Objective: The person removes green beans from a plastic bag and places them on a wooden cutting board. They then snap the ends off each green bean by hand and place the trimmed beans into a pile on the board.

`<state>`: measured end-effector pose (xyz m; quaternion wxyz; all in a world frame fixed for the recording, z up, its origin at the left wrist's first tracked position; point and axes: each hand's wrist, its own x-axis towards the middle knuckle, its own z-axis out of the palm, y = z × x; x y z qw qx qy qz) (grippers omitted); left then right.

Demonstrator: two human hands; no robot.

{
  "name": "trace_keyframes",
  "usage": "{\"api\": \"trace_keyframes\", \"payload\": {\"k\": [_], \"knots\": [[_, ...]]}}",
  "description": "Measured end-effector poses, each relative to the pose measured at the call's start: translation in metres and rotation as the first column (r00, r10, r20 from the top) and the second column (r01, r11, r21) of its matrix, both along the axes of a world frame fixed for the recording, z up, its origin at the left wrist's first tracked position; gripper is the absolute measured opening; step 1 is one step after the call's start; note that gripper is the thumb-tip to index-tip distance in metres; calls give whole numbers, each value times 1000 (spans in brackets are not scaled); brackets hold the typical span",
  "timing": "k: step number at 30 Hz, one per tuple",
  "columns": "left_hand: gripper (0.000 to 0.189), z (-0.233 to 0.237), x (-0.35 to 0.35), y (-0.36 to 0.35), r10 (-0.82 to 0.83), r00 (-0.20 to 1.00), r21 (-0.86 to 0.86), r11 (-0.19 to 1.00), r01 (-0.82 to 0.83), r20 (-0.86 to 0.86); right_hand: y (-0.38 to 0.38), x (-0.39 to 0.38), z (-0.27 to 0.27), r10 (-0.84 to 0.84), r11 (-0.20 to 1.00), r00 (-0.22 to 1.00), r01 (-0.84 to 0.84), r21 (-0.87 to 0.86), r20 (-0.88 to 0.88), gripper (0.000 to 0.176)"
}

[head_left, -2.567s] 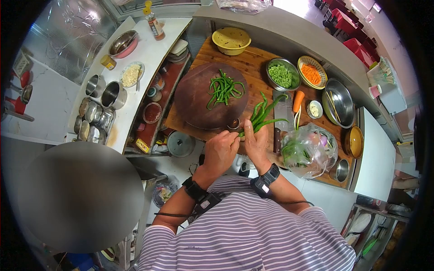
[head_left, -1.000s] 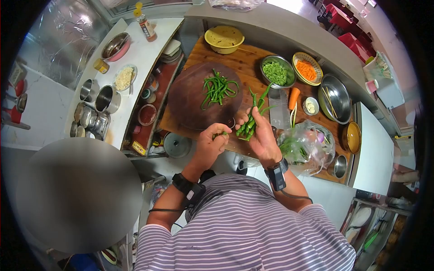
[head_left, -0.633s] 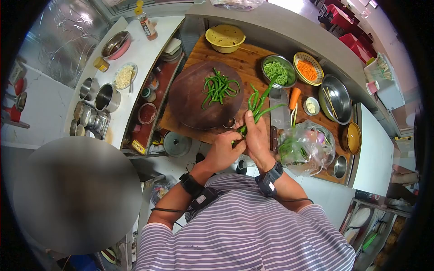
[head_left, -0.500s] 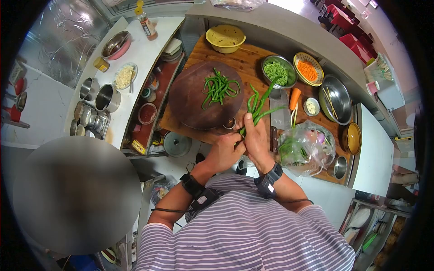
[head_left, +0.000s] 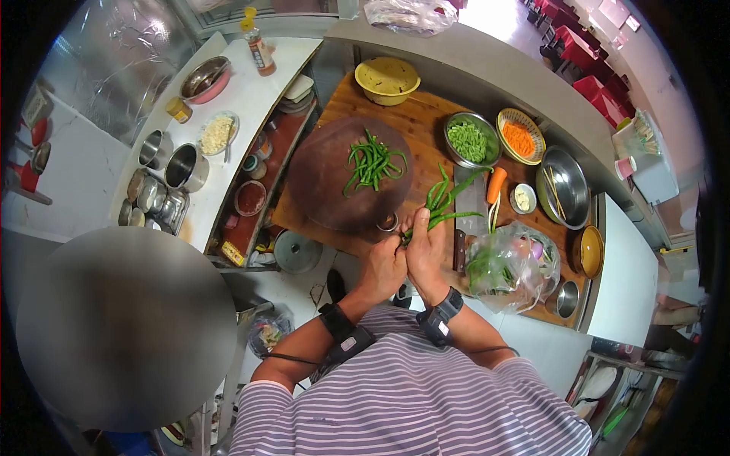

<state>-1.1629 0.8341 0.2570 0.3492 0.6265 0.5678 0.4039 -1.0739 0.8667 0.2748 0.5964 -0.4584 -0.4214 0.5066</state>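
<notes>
My right hand (head_left: 427, 252) grips a bunch of long green beans (head_left: 445, 199) whose tips point up and away over the wooden counter (head_left: 414, 114). My left hand (head_left: 385, 266) presses against the right one and pinches the near ends of the same beans. Just beyond both hands lies a round dark chopping block (head_left: 327, 178) with a loose pile of green beans (head_left: 372, 161) on it. A cleaver (head_left: 470, 209) lies flat to the right of the hands.
A steel bowl of chopped beans (head_left: 467, 140), a basket of shredded carrot (head_left: 521, 137), a whole carrot (head_left: 496, 184), an empty steel bowl (head_left: 564, 183) and a plastic bag of vegetables (head_left: 513, 262) crowd the right. A yellow bowl (head_left: 387, 77) stands at the back. Pots and seasoning tins (head_left: 163, 171) line the left shelf.
A second ago my left hand was apart from the bunch; it has come back against my right hand at the beans' near ends. Both hands sit slightly lower in view.
</notes>
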Motion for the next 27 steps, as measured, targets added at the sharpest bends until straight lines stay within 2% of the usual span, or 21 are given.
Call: {"api": "trace_keyframes", "payload": {"k": [2, 3, 5, 6, 7, 8, 9, 10, 11, 12, 14, 15, 16, 17, 19, 20, 22, 23, 24, 26, 27], "knots": [[18, -6, 2, -2, 93, 986, -128, 989, -75, 142, 1, -5, -5, 1, 1000, 999, -2, 14, 48, 28], [18, -14, 3, -2, 102, 984, -127, 988, -83, 147, 0, -9, -3, 10, 1000, 999, -11, 16, 53, 28], [19, -43, 4, -2, 316, 898, -133, 948, -288, 306, 1, -18, 2, -59, 998, 988, 53, 42, 146, 28], [19, -71, -7, -5, 328, 892, -133, 944, -301, 312, 4, -20, 2, -45, 998, 987, 39, 44, 152, 28], [18, -106, -27, -10, 422, 741, -406, 887, -220, 522, 9, -21, 3, -61, 992, 983, 40, 121, 175, 26], [18, -123, -46, -15, 540, 534, -614, 788, -48, 651, 16, -21, 4, -84, 979, 977, 44, 198, 195, 25], [18, -114, -57, -21, 542, 525, -611, 790, -50, 656, 27, -17, 0, 13, 982, 971, -58, 180, 240, 23], [18, -105, -67, -32, 483, 589, -607, 794, 17, 648, 35, -20, -6, 21, 981, 969, -67, 180, 247, 23], [17, -93, -78, -40, 417, 646, -602, 794, 83, 639, 45, -26, -5, 88, 996, 979, -86, -20, 183, 23], [17, -86, -89, -48, 421, 637, -597, 798, 78, 645, 57, -33, -5, 143, 969, 984, -117, -215, 108, 23], [17, -80, -114, -64, 428, 512, -558, 820, 128, 745, 86, -44, -22, 208, 956, 974, -183, -228, 92, 22], [17, -84, -126, -74, 432, 501, -555, 823, 123, 750, 102, -48, -33, 249, 942, 946, -187, -278, 208, 22], [16, -88, -138, -85, 524, 451, -603, 796, 42, 723, 118, -52, -44, 292, 926, 902, -183, -329, 320, 23], [15, -94, -150, -99, 610, 391, -651, 759, -35, 690, 132, -56, -55, 303, 924, 894, -192, -329, 329, 23], [17, -118, -178, -131, 664, 321, -671, 734, -107, 675, 162, -64, -76, 378, 906, 776, -198, -374, 505, 23], [15, -129, -189, -148, 731, 265, -717, 677, -167, 629, 178, -68, -91, 389, 903, 765, -208, -376, 513, 23], [13, -149, -208, -184, 833, 134, -798, 553, -242, 537, 206, -74, -114, 414, 901, 573, -143, -411, 708, 28], [11, -161, -214, -202, 868, 78, -826, 491, -277, 490, 213, -79, -105, 424, 902, 362, -85, -423, 831, 39], [11, -177, -221, -223, 888, 5, -851, 442, -283, 459, 212, -85, -99, 429, 900, 348, -89, -427, 833, 39], [12, -200, -230, -261, 919, -97, -893, 340, -296, 382, 208, -98, -90, 170, 984, 86, -70, -164, 982, 51], [11, -217, -234, -280, 929, -186, -924, 263, -278, 321, 209, -104, -87, 227, 974, 82, 10, -228, 970, 57]]}}
